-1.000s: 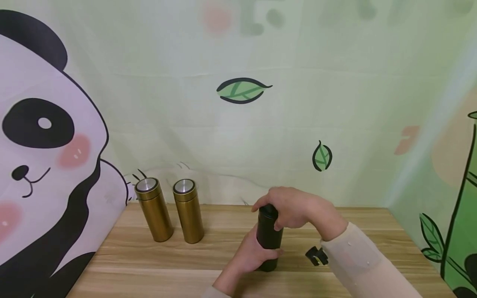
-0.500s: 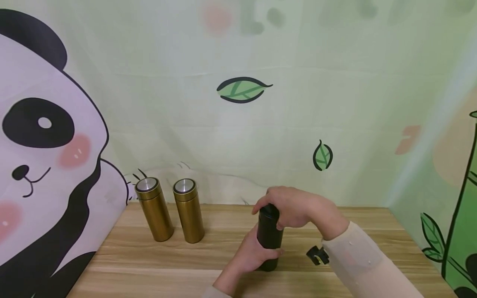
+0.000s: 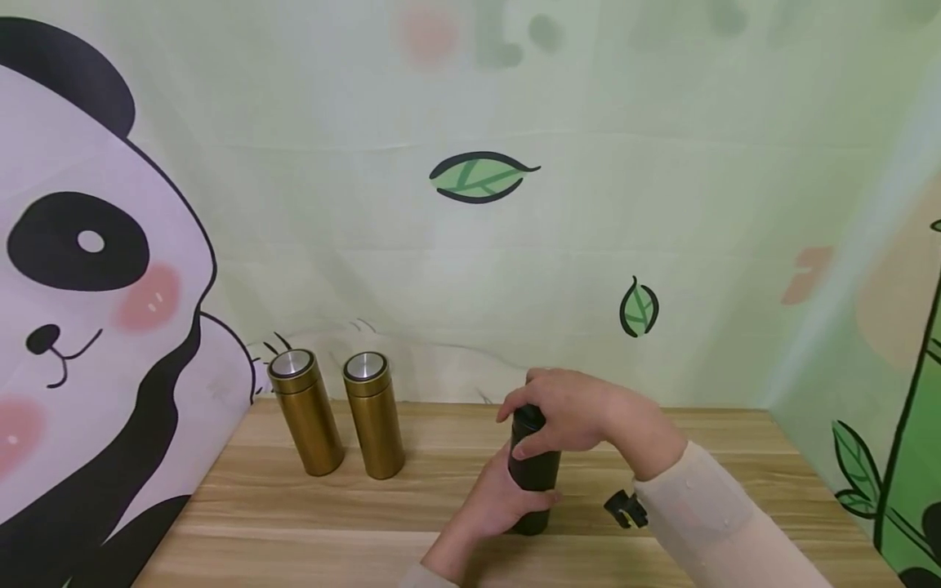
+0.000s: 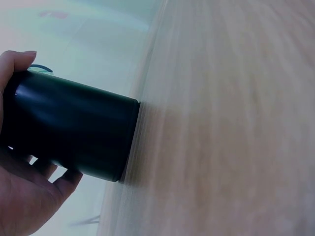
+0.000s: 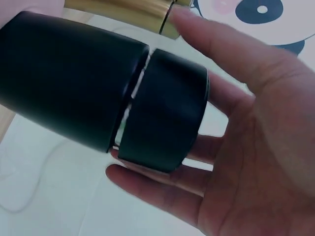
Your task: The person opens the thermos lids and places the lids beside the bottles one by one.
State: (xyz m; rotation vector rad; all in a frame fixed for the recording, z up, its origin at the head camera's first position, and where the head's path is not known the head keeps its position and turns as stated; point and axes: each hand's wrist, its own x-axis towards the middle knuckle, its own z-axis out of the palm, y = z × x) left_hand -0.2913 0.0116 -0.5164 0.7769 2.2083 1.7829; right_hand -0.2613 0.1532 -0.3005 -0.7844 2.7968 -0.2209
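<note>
Left hand (image 3: 497, 500) gripping black bottle (image 3: 535, 474), axis vertical, right hand (image 3: 577, 408) loose around top lid (image 5: 165, 110)

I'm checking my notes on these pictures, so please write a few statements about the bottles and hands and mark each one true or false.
1. The left hand grips the black bottle. True.
2. Three gold bottles are in view. False: there are two gold bottles.
3. The right hand is at the black bottle's lid. True.
4. The black bottle lies on its side. False: it stands on its base on the table.
5. A pale strip shows between lid and body. True.
</note>
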